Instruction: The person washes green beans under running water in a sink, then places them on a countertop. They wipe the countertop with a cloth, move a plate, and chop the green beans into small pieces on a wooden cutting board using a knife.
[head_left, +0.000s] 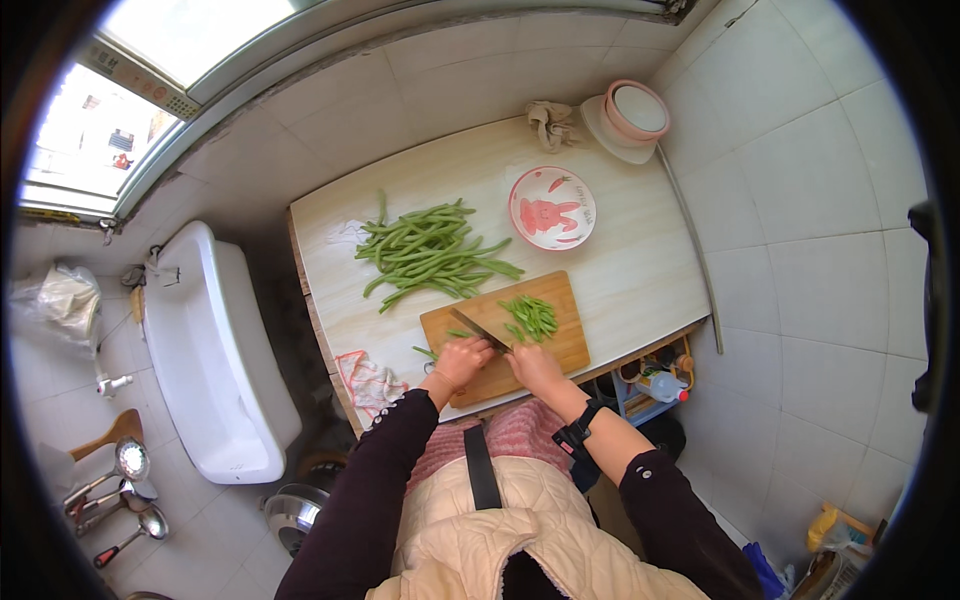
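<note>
My right hand (535, 367) grips a kitchen knife (474, 325), its blade slanting away to the upper left across the wooden cutting board (568, 351). Close beside the blade, my left hand (463, 362) presses down on green beans (425, 352), whose ends stick out past the fingers on the left. Most of the held beans and the knife handle are hidden by my hands. Short cut bean pieces (534, 318) lie heaped on the board's right half. Behind the board, a pile of whole green beans (427, 251) rests on the countertop (630, 247).
A rabbit-patterned bowl (553, 210) stands behind the board. Farther back are a crumpled cloth (551, 125) and stacked pink-and-white dishes (637, 112). A red-edged dishcloth (371, 381) lies at the counter's left front. Left of the counter is a white sink (217, 375); tiled walls enclose the corner.
</note>
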